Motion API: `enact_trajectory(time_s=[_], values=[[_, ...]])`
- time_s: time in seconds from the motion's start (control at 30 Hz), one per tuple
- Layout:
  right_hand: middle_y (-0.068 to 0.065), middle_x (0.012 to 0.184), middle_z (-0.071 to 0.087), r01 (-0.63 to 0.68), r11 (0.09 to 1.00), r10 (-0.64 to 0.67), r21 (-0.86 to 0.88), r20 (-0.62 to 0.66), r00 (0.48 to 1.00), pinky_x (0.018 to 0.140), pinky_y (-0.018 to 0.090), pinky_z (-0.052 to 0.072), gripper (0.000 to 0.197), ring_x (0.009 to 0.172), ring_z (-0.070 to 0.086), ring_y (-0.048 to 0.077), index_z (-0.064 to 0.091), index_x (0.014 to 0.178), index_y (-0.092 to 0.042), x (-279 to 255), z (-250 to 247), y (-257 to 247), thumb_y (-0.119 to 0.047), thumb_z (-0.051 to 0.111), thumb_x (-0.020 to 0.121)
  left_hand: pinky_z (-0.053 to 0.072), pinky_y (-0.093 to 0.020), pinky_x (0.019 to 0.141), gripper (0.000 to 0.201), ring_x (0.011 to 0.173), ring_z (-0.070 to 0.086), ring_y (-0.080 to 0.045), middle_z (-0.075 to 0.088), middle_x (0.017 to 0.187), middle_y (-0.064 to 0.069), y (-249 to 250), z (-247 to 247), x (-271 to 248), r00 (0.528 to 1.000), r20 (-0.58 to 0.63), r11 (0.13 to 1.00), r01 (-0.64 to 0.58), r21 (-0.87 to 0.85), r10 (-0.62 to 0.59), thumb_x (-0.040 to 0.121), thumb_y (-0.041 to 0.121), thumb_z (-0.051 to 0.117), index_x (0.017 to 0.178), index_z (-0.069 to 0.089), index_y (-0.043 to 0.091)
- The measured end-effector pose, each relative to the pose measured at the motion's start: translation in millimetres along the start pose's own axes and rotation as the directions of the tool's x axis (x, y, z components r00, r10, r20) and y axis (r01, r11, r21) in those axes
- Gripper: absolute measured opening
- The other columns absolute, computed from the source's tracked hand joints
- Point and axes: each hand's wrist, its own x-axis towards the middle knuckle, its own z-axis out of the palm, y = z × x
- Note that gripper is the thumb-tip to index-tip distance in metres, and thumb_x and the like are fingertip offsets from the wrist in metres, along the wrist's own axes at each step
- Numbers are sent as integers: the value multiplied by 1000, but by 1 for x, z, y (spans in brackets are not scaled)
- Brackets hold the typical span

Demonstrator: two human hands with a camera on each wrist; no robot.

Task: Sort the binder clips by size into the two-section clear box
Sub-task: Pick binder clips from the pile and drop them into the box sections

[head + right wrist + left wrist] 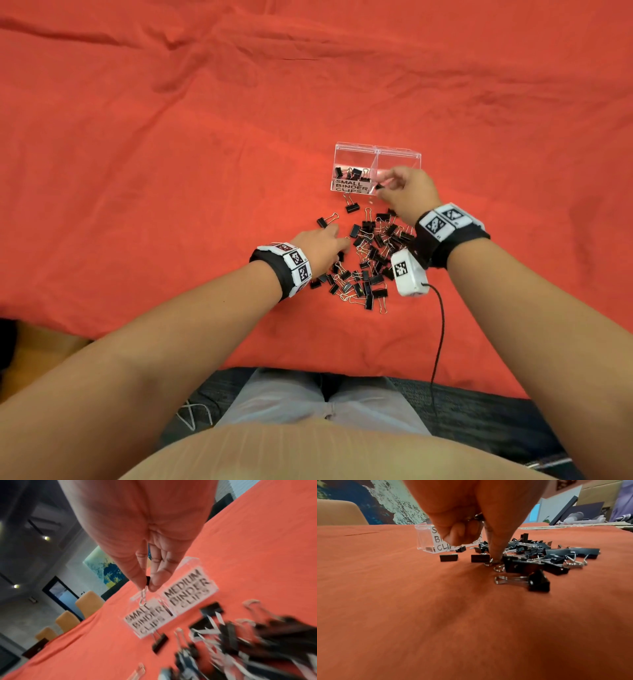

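Right wrist alone: hands pinch clip.

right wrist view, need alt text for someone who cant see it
A right hand pinches a small black binder clip between fingertips above a clear box labelled "small binder clips" and "medium binder clips". The box sits on a red cloth, with a blurred pile of black clips in front of it.
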Motion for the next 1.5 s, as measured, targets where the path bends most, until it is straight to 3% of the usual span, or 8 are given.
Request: enact_trajectory(time_s=[0.2,0.37,0.47,0.6,0.9,1.03,1.2,1.5], values=[[8,91,67,30,998,-33,-51,-55,998,72,37,58,20,77,65,22,62,106,-16,32,3,-32,-12,63,86,51,-40,81,15,94,59,-27,52,112,-6,1,-6,9,992,-81,976,73,-207,-92,91,18,55,105,52,13],[5,88,64,33,994,-39,-101,-62,997,72,34,57,20,74,59,17,63,107,-14,29,7,-31,-8,55,89,44,-31,84,9,90,49,-16,50,97,2,-5,-29,17,953,-187,877,129,-462,-238,91,23,56,92,51,16],[-2,83,60,17,994,-20,-112,-31,999,56,19,47,11,69,56,11,64,96,-15,13,9,-19,-11,55,90,38,-25,83,9,94,48,-14,52,104,2,-9,-55,29,909,-254,826,147,-545,-330,93,24,54,93,52,15],[-2,87,61,8,985,6,-171,84,996,57,11,39,13,76,57,12,63,93,-13,-19,22,5,-7,52,91,42,-22,66,15,71,47,-19,50,80,-5,-13,-94,56,872,-292,803,173,-570,-394,94,15,51,80,50,13],[9,108,54,158,870,-96,-467,154,983,84,39,51,25,107,54,27,63,108,-8,-56,53,29,-23,56,89,42,-32,82,18,105,56,-28,57,117,-13,-16,-106,99,839,-314,822,242,-516,-444,93,11,52,109,54,4],[13,114,53,178,806,-122,-564,135,983,84,39,47,33,113,49,31,59,111,-3,-56,59,25,-26,57,89,42,-30,91,24,106,54,-24,50,124,-9,-11,-100,86,846,-383,855,149,-497,-370,93,14,50,116,53,8],[18,114,55,166,788,-123,-592,112,986,91,41,43,37,113,47,34,58,106,3,-49,65,22,-30,59,88,48,-32,83,18,79,52,-16,50,114,-5,-10,-83,52,857,-389,839,86,-538,-338,91,10,50,107,57,12],[11,81,65,25,942,-8,-336,52,999,67,36,55,24,73,62,25,62,72,-2,-44,49,19,-22,56,83,51,-36,83,13,89,53,-16,48,96,4,2,-3,-11,965,-72,892,203,-405,-252,85,26,63,94,58,18]])
